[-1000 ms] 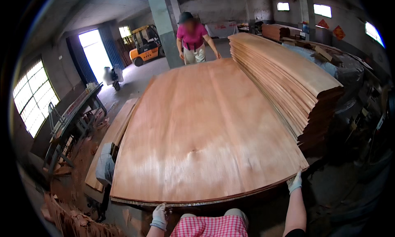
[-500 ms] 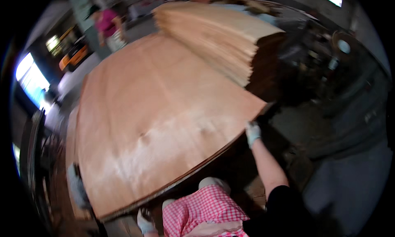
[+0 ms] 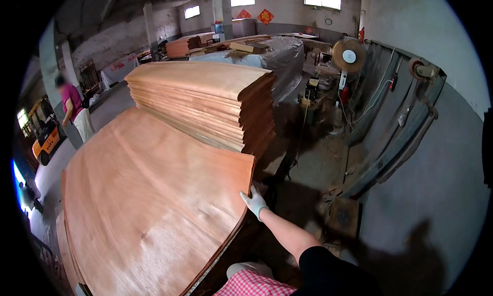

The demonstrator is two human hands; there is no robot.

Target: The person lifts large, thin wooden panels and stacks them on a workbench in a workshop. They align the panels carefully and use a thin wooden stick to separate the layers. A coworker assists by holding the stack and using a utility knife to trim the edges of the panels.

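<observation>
A broad reddish-brown sheet of wood veneer lies on top of a low stack in front of me, with slight ripples and a few knots in its surface. My right hand, in a pale glove, is at the sheet's right edge near the far corner. Its thumb rests over the top face and the other fingers go along the edge, partly hidden. My left hand is out of view. Just beyond the sheet rises a tall pile of folded veneer sheets with layered edges.
A person in a purple top stands at far left, near an orange forklift. On the right are a round fan-like machine and a metal frame against the wall. A plastic-covered stack is farther back.
The view has swung to the right and up, showing more of the back wall and machinery. My left hand has left the picture. My right hand stays at the sheet's right edge.
</observation>
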